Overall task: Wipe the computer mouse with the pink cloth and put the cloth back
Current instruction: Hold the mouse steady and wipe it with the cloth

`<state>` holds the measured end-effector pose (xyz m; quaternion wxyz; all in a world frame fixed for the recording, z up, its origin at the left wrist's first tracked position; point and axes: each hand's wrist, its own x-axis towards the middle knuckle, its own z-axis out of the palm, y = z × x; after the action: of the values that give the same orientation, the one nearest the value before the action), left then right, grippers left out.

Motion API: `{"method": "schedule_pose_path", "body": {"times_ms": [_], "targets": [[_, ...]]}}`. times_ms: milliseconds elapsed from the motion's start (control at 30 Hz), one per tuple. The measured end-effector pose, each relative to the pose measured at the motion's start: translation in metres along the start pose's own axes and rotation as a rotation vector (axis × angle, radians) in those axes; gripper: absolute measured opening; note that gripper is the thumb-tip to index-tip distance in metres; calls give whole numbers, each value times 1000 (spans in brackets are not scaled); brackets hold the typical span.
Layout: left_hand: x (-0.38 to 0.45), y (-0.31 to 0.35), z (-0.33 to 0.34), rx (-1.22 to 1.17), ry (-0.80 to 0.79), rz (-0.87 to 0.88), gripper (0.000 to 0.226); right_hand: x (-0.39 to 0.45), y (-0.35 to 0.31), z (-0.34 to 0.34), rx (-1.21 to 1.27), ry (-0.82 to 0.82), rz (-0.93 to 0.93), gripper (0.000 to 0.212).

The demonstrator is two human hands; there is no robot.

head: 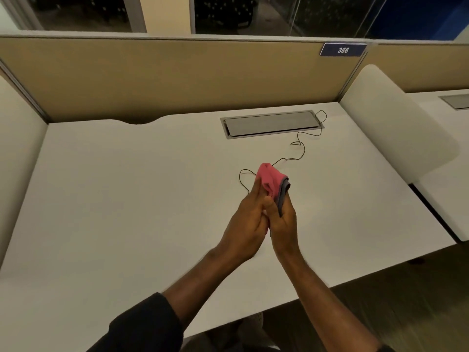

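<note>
My two hands are pressed together above the middle of the white desk (127, 199). The pink cloth (269, 177) is bunched at their fingertips, under the fingers of my left hand (247, 219). A thin grey-blue body, which looks like the computer mouse (283, 196), lies against the palm of my right hand (284, 224), and the cloth covers most of it. The thin black mouse cable (300, 148) runs from the back of the desk, loops on the surface and disappears behind my left hand.
A grey cable hatch (271, 123) is set into the desk at the back, under a tan partition (177, 77) with a blue plate reading 386 (342, 50). White side dividers (396, 123) stand on both sides. The desk's front edge runs below my forearms.
</note>
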<state>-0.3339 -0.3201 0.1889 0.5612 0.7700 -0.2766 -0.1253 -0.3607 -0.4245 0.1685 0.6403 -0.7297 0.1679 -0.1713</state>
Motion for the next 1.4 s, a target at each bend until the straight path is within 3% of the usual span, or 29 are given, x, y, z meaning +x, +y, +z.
{"method": "schedule_pose_path", "body": {"times_ms": [100, 200, 367, 467, 567, 700, 900, 1200, 1333, 1400], "targets": [[6, 3, 10, 61, -38, -15, 59, 5, 2, -10, 106, 65, 91, 58], [11, -1, 14, 179, -82, 36, 49, 14, 8, -28, 224, 154, 230, 41], [19, -11, 23, 131, 273, -123, 34, 22, 15, -59, 376, 90, 380, 23], [26, -13, 27, 45, 249, -302, 44, 26, 14, -73, 453, 14, 414, 27], [32, -14, 34, -9, 217, -330, 26, 30, 14, -84, 476, -55, 387, 29], [37, -12, 47, -140, 271, -337, 21, 31, 18, -93, 471, -88, 313, 34], [35, -21, 58, -229, 209, -380, 15, 30, 29, -103, 390, -60, 384, 27], [10, -50, 67, -321, 191, -405, 5, 12, 42, -100, 179, -145, 215, 28], [2, -67, 63, -288, 154, -377, 3, 4, 52, -100, 80, -90, 163, 24], [-2, -84, 55, -179, 211, -324, 9, 4, 62, -103, -34, -76, 131, 23]]}}
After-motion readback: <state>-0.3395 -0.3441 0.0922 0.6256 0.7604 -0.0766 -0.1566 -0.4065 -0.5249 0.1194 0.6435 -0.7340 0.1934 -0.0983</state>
